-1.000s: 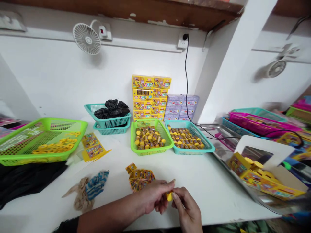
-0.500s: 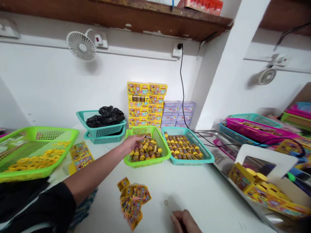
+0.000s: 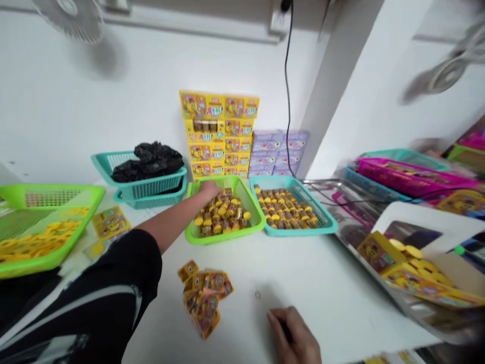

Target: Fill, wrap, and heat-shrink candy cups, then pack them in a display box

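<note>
My left hand [image 3: 209, 191] reaches into the back left part of a lime green basket [image 3: 223, 237] that holds a loose heap of small brown jars with yellow lids [image 3: 227, 212]. Its fingers are hidden and blurred, so their grip cannot be made out. Low at the front, my right hand [image 3: 295, 336] rests by the white tabletop with fingers curled in and thumb against them; whatever may be inside is hidden. A small pile of yellow printed cards or sachets [image 3: 206, 298] lies between my arms. A thin ring [image 3: 257, 294] lies near my right hand.
A teal basket [image 3: 299, 231] with jars in rows stands right of the green one. Behind are stacked yellow boxes [image 3: 206, 151] and purple boxes [image 3: 265, 151]. A left basket [image 3: 85, 212] holds yellow rings. A metal tray [image 3: 352, 242] carries an open box; a black cable [image 3: 288, 101] hangs down.
My left hand has moved deeper toward the back left of the green basket. My right hand has come further into view. The camera has tipped downward.
</note>
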`<state>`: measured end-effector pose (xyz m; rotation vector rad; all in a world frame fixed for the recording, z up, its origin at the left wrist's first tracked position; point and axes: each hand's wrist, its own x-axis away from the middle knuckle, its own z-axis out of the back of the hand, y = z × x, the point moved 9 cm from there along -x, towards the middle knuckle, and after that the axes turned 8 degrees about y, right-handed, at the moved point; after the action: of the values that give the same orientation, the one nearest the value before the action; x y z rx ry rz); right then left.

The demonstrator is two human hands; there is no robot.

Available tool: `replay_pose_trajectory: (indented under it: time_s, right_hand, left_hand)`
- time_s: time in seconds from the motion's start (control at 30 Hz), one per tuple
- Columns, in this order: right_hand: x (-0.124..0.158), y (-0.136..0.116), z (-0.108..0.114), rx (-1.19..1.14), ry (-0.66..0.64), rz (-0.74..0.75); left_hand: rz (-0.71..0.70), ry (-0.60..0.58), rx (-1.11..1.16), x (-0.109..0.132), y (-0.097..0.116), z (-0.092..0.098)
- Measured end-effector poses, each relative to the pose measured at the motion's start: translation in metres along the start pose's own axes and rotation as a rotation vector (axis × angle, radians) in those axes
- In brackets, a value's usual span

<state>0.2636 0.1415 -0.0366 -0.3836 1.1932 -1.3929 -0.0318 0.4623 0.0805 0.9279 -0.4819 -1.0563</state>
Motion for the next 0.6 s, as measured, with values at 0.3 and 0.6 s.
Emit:
replay_pose_trajectory:
  time_s: [0.3,0.6]
  right_hand:
    - [-0.004,-0.006,-0.002,0.021,-0.099,0.016]
    - [-0.058,-0.084,-0.094,0.208,-0.435,0.212]
  left_hand:
    - [-0.454,-0.147,-0.037,0.158,-0.017,0.083]
    - [-0.320,-0.265,-0.624,0.199,-0.132,0.076]
